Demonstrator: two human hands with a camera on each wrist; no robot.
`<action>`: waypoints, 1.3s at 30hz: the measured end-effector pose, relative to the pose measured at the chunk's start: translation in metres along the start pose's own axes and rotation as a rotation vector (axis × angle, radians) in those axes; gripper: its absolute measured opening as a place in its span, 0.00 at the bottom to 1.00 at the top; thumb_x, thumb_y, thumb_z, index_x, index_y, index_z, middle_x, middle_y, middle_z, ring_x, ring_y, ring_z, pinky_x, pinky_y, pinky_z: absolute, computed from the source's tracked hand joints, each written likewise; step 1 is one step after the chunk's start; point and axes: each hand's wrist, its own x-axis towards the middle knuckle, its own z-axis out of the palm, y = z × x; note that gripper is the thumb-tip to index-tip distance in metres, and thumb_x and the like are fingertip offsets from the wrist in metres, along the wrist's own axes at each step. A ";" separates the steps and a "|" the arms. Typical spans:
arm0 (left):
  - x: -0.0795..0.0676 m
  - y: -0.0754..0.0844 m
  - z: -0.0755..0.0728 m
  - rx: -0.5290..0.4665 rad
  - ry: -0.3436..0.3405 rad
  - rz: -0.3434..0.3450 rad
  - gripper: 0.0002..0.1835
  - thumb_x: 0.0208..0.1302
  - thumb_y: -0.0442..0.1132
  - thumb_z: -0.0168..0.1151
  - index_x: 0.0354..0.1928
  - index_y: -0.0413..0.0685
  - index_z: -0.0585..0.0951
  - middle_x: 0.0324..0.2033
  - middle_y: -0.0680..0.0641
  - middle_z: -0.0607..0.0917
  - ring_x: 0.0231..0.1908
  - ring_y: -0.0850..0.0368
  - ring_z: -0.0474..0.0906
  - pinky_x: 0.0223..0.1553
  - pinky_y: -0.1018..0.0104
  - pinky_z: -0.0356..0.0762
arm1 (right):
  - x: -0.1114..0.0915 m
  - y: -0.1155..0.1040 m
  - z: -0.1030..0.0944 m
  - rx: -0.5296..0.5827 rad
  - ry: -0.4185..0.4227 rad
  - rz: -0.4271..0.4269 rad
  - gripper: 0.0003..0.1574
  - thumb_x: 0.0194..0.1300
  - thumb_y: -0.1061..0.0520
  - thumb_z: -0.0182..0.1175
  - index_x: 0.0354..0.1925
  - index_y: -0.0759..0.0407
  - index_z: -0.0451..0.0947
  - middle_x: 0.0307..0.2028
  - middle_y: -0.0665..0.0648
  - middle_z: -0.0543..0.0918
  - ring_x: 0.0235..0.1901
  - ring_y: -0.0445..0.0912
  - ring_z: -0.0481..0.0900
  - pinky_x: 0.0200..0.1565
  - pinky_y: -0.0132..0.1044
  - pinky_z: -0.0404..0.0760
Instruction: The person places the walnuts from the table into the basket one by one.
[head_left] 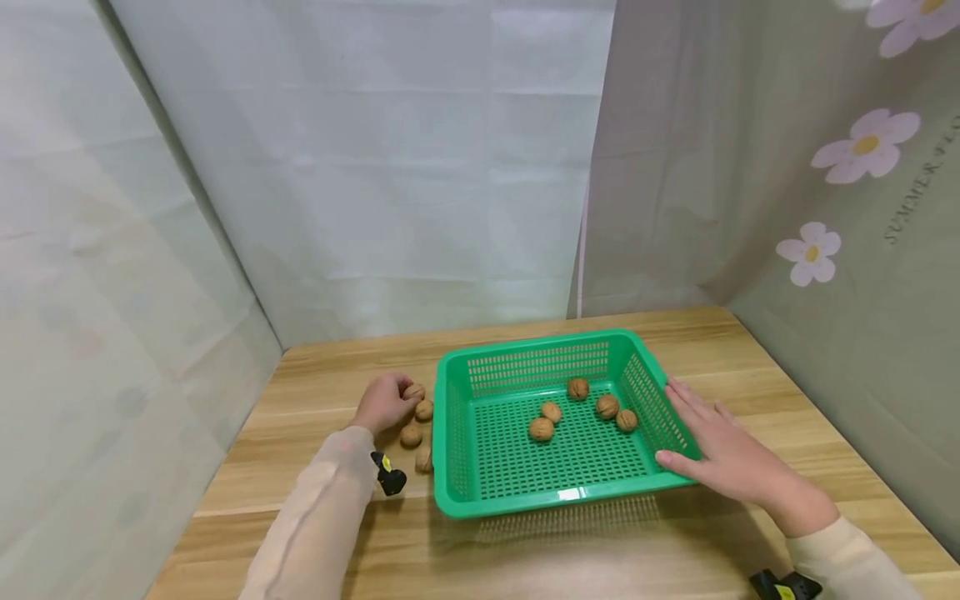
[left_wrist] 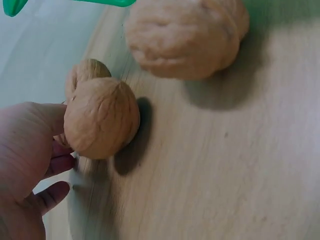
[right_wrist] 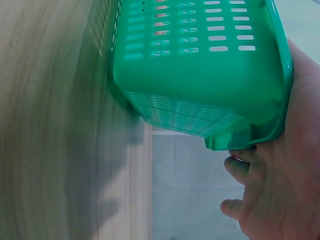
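Note:
My left hand (head_left: pixel 385 402) reaches down left of the green plastic basket (head_left: pixel 450 505). Thumb and fingers pinch the farthest walnut (head_left: pixel 414 392) of a loose row on the table. In the left wrist view, a nearer walnut (left_wrist: pixel 102 119) partly hides that one and the fingertips. Against the basket's right side lies my right hand (head_left: pixel 720 450), fingers stretched along the outer edge, thumb over the rim. Seen from the right wrist, the palm (right_wrist: pixel 285 190) is at the rim, with fingers spread below it. Several walnuts (head_left: pixel 542 429) sit inside the basket, towards its middle and right.
More walnuts (head_left: pixel 411 435) lie between my left forearm and the basket, one (head_left: pixel 424 460) right by its wall. The wooden table (head_left: pixel 315 392) is bounded by hanging cloth (head_left: pixel 390 183) behind and at both sides.

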 end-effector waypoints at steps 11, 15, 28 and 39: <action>-0.010 0.019 -0.031 -0.006 0.121 0.054 0.11 0.62 0.47 0.65 0.31 0.46 0.80 0.28 0.49 0.81 0.31 0.52 0.76 0.37 0.57 0.74 | 0.002 0.002 0.000 -0.008 0.008 -0.008 0.58 0.64 0.36 0.60 0.75 0.62 0.43 0.75 0.62 0.45 0.71 0.63 0.48 0.63 0.70 0.48; -0.011 0.050 -0.049 -0.024 0.176 0.146 0.14 0.61 0.48 0.67 0.40 0.46 0.84 0.37 0.46 0.85 0.42 0.48 0.80 0.44 0.52 0.77 | 0.003 0.001 -0.003 0.001 0.003 -0.003 0.58 0.64 0.37 0.60 0.75 0.62 0.43 0.75 0.61 0.44 0.71 0.63 0.48 0.63 0.69 0.46; -0.013 0.164 -0.044 -0.079 0.008 0.386 0.07 0.60 0.44 0.68 0.38 0.52 0.84 0.38 0.53 0.84 0.39 0.56 0.78 0.45 0.58 0.75 | 0.000 -0.001 -0.001 0.022 -0.004 0.008 0.58 0.64 0.37 0.60 0.75 0.63 0.42 0.75 0.61 0.44 0.71 0.64 0.46 0.65 0.67 0.42; 0.009 0.205 0.003 0.017 -0.122 0.423 0.15 0.60 0.45 0.68 0.47 0.48 0.84 0.42 0.53 0.85 0.46 0.59 0.79 0.47 0.62 0.77 | 0.000 0.001 0.002 0.023 0.005 0.009 0.58 0.64 0.36 0.60 0.75 0.63 0.44 0.75 0.62 0.45 0.71 0.63 0.47 0.64 0.69 0.44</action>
